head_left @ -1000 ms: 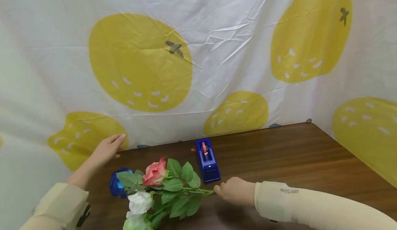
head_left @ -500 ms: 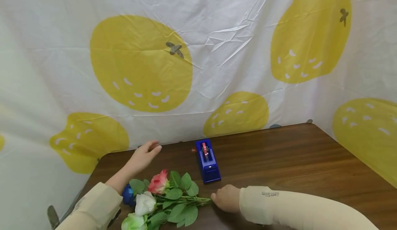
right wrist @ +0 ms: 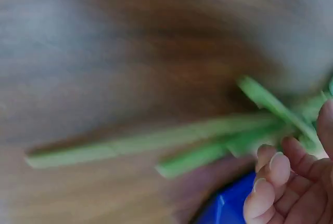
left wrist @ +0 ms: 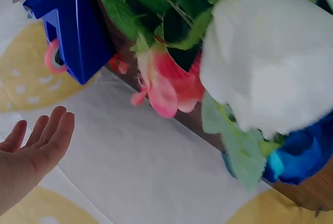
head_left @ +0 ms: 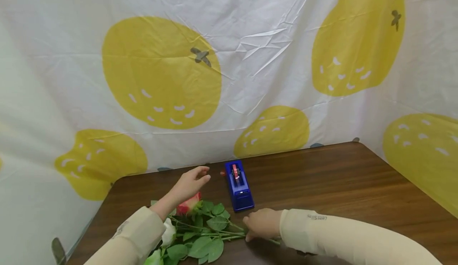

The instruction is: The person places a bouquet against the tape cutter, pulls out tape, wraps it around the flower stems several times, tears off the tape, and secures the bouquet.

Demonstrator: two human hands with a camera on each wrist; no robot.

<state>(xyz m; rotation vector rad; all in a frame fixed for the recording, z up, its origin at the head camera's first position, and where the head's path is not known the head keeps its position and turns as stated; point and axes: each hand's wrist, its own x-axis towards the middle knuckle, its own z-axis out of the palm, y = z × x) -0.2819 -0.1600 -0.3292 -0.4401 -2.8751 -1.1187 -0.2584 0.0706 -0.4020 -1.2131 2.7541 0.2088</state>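
Observation:
Roses with long green stems (head_left: 229,235) and leaves lie on the brown table, with a red-pink rose (head_left: 189,204), a white rose (head_left: 168,232) and a green-white one (head_left: 154,258). A blue rose (left wrist: 299,156) shows in the left wrist view. My right hand (head_left: 264,223) is at the stems, its thumb and fingers apart around them in the right wrist view; the stem ends stick out beyond it. Nothing is in my left hand (head_left: 191,183), which hovers over the red-pink rose with relaxed fingers pointing towards a blue tape dispenser (head_left: 239,189).
The dispenser carries a roll of red tape (head_left: 235,171) and stands behind the stems, near my right hand. A small reddish object (head_left: 223,173) is just left of it. White cloth with yellow fruit prints (head_left: 164,74) hangs behind the table (head_left: 322,177).
My left hand has moved right, from the far left to beside the tape dispenser. The roses have come down flat on the table, and my right hand's grip on the stems has loosened.

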